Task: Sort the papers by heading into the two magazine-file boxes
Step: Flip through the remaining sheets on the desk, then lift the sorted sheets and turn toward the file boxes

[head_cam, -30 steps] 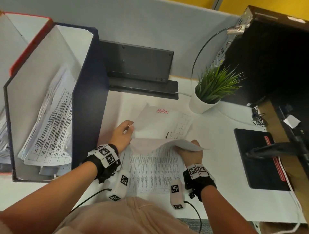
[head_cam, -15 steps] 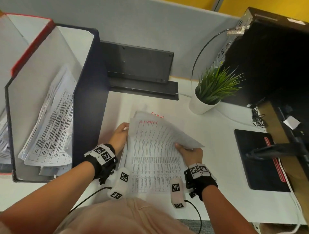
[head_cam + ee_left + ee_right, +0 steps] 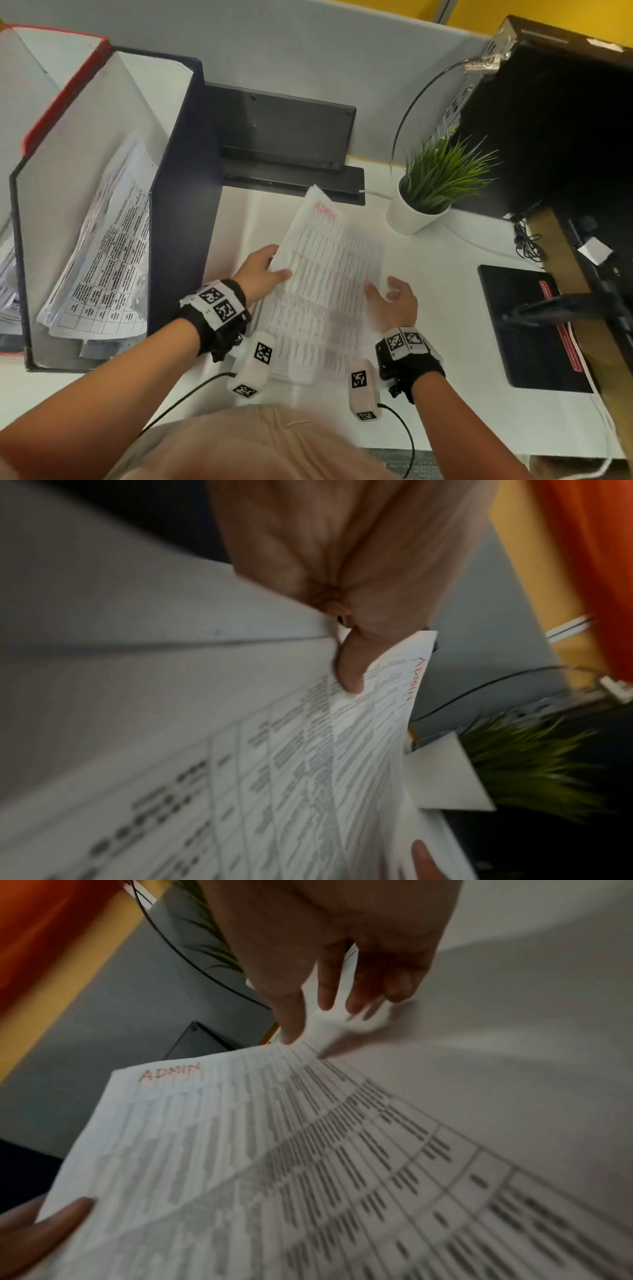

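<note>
A white desk (image 3: 445, 274) runs up to a grey partition, with a small potted plant (image 3: 435, 185) at the back right and a dark pad (image 3: 524, 329) at the right edge. Two file boxes stand at the left: a dark blue one (image 3: 185, 192) with printed sheets leaning inside, and a red-edged one (image 3: 65, 92) beyond it (mostly cut off by the frame).

The left hand (image 3: 260, 270) pinches the left edge of a printed sheet (image 3: 325, 274), thumb on top and fingers underneath, lifting that side off the stack of papers (image 3: 301, 363) lying on the desk in front of the person. The sheet carries a table of small print and the red handwritten heading "ADMIN" (image 3: 326, 211) at its far end. The right hand (image 3: 397, 301) is beside the sheet's right edge, fingers spread and relaxed, gripping nothing; whether its fingertips touch the paper is hard to tell.
</note>
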A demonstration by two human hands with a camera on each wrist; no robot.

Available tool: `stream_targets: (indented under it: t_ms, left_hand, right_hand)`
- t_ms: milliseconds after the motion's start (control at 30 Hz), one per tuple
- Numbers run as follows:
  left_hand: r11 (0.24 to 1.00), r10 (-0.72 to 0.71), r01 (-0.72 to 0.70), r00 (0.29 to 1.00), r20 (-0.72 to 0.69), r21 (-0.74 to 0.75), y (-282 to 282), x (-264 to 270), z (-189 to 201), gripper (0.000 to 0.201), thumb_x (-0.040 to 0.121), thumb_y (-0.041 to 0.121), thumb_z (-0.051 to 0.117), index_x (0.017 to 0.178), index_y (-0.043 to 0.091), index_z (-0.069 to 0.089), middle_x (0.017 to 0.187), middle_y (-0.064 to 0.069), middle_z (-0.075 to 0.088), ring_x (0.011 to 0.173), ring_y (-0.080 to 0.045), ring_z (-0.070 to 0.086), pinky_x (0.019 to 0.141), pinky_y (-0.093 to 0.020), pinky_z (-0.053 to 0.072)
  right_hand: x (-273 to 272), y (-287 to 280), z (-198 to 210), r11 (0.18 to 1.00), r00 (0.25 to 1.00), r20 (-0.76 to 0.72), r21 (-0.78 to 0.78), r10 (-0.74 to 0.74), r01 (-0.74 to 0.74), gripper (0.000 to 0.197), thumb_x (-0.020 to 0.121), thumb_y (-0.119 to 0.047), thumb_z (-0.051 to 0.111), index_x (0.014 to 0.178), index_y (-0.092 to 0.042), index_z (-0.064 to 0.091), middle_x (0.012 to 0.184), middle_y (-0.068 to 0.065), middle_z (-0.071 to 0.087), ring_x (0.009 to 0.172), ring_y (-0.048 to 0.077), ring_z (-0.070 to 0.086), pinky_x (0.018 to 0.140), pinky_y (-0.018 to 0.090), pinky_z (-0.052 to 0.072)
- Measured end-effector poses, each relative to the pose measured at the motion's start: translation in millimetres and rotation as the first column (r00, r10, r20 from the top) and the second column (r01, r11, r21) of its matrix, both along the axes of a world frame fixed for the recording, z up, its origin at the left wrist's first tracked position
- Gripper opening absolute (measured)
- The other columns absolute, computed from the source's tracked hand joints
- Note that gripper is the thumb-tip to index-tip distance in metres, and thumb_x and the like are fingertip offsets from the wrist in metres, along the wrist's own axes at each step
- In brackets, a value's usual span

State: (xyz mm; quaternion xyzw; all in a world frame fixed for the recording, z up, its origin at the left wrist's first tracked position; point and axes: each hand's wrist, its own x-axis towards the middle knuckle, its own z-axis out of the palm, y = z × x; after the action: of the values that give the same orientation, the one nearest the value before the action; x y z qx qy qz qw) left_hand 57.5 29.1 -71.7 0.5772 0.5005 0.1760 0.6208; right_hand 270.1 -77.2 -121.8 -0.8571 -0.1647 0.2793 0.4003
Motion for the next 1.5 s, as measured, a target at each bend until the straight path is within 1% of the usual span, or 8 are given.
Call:
stream_targets:
  t_ms: [200,367,733,967,1133,1200,1333,1500]
  left_hand:
    - [0.998,-0.026,0.013,0.978,0.209,0.066,21,5,48,0.035,0.088,0.002,0.057,0.117,0.022,0.052,0.120,-0.002,0.062,0.112,-0.018,0.059,0.095,-0.039,0.049]
    - [0.933,0.064,-0.138,0.972,0.224,0.332,26,7,72,0.030,0.090,0.003,0.055,0.115,0.016,0.048,0.117,-0.003,0.061,0.106,-0.015,0.061,0.088,-0.030,0.052]
    - [0.867,0.241,-0.340,0.926,0.291,0.364,3,12,54,0.037,0.087,0.004,0.061,0.122,0.005,0.051,0.105,0.009,0.057,0.087,0.008,0.054,0.069,-0.001,0.045]
    - [0.861,0.295,-0.402,0.894,0.338,0.311,5,9,57,0.033,0.083,0.010,0.066,0.115,0.013,0.059,0.097,0.014,0.062,0.083,0.011,0.060,0.065,-0.004,0.049]
    - [0.947,0.246,-0.264,0.963,0.113,0.184,-8,8,24,0.048,0.079,0.009,0.071,0.124,0.004,0.056,0.118,-0.007,0.064,0.104,-0.015,0.062,0.077,-0.012,0.050]
    - [0.933,0.285,-0.296,0.955,0.081,0.203,-8,6,26,0.043,0.079,0.010,0.071,0.120,0.005,0.060,0.117,-0.009,0.065,0.107,-0.020,0.062,0.072,-0.010,0.050]
    - [0.909,0.286,-0.261,0.958,-0.032,0.325,-1,-1,60,0.036,0.079,0.019,0.073,0.113,0.011,0.065,0.111,-0.004,0.069,0.087,-0.009,0.062,0.063,-0.011,0.046]
    - [0.933,0.260,-0.223,0.960,-0.103,0.281,20,-50,133,0.041,0.075,0.025,0.076,0.112,0.014,0.063,0.112,-0.003,0.066,0.103,-0.020,0.063,0.089,-0.036,0.051]
  right_hand:
    - [11,10,54,0.970,0.850,-0.489,0.223,0.195,-0.094,0.064,0.080,-0.041,0.068,0.134,-0.014,0.047,0.128,0.002,0.058,0.112,0.022,0.059,0.101,0.043,0.045]
    - [4,27,92,0.871,0.965,-0.138,0.473,0.223,-0.134,0.022,0.084,-0.013,0.066,0.104,-0.023,0.063,0.110,0.003,0.068,0.103,0.019,0.065,0.092,0.039,0.052]
    - [-31,33,100,0.795,0.972,-0.052,0.586,0.229,-0.156,0.032,0.085,-0.002,0.063,0.116,-0.004,0.059,0.104,-0.003,0.063,0.089,0.001,0.062,0.083,0.018,0.053]
    - [-36,31,96,0.770,0.980,-0.038,0.624,0.198,-0.131,0.030,0.084,0.000,0.063,0.113,-0.009,0.059,0.098,-0.014,0.063,0.084,-0.013,0.063,0.072,0.006,0.051]
    - [-51,22,71,0.846,0.976,-0.096,0.519,0.196,-0.119,0.037,0.087,-0.003,0.060,0.123,0.000,0.054,0.116,0.008,0.062,0.110,0.020,0.060,0.095,0.033,0.049]
    - [-50,21,71,0.844,0.973,-0.102,0.521,0.206,-0.124,0.036,0.087,-0.003,0.060,0.122,-0.003,0.055,0.110,0.000,0.064,0.105,0.013,0.062,0.086,0.023,0.053]
    - [-37,24,79,0.798,0.968,-0.043,0.575,0.249,-0.180,0.032,0.087,-0.006,0.061,0.118,-0.014,0.057,0.098,-0.017,0.063,0.083,-0.013,0.063,0.064,0.006,0.050]
    - [-22,22,81,0.756,0.959,0.038,0.607,0.280,-0.245,0.020,0.087,-0.019,0.062,0.105,-0.025,0.057,0.087,0.004,0.068,0.076,0.006,0.065,0.069,0.018,0.054]
